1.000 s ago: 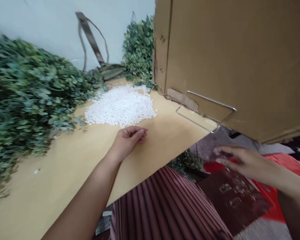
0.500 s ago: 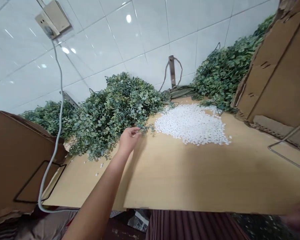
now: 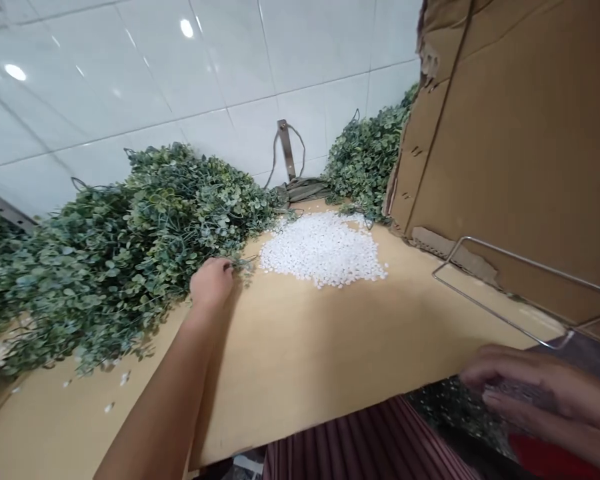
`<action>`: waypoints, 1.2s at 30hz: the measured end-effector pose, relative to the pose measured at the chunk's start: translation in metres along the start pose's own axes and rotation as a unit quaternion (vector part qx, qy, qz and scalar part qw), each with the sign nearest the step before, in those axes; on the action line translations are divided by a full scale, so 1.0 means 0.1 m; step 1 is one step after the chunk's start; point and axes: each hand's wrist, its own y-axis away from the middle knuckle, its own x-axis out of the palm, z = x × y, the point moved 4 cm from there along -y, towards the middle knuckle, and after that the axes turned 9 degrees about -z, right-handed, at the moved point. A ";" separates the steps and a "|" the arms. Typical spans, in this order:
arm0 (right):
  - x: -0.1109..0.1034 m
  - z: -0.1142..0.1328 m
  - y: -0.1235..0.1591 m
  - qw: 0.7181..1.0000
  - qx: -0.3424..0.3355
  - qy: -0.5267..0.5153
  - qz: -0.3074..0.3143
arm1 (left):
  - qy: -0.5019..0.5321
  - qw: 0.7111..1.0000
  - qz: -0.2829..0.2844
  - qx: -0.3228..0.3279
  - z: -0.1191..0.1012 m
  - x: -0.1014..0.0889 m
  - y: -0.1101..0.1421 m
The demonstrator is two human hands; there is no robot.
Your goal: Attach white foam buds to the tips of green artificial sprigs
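My left hand (image 3: 213, 281) rests at the front edge of a heap of artificial greenery (image 3: 165, 227), fingers curled inward. A thin leafy sprig (image 3: 244, 268) sticks out at its fingertips and appears pinched there; the fingertips themselves are mostly hidden. Just right of it, small white plastic pieces (image 3: 325, 250) lie in a loose pile on the wooden board (image 3: 300, 353). Over the right front edge of the board is my right hand (image 3: 540, 400), slightly blurred, its thumb and fingers apart with nothing visible between them.
A large cardboard piece (image 3: 520, 133) stands on the right, with a bent metal wire frame (image 3: 505, 250) before it. More greenery (image 3: 367, 160) lies at the back right. A metal bracket (image 3: 286, 150) with a cord is against the tiled wall (image 3: 230, 60).
My view has swung to the right, so the scene shifts left. My right hand has come into view from the lower right. My left hand stays by the sprig.
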 end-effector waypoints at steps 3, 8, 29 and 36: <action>0.05 0.20 -0.08 0.989 -0.024 -0.046 0.141 | 0.031 0.998 -0.042 -0.040 0.13 -0.17 -0.03; 0.11 0.53 -0.25 0.983 -0.072 -0.044 0.164 | 0.174 0.963 -0.146 -0.142 0.31 -0.48 -0.03; 0.85 0.93 -0.95 0.984 -0.121 -0.129 0.031 | 0.560 0.794 0.237 0.014 -1.30 -0.10 1.00; 0.83 0.70 -1.04 0.963 0.014 -0.270 -0.004 | 0.597 0.761 0.241 -0.076 -1.15 0.01 0.97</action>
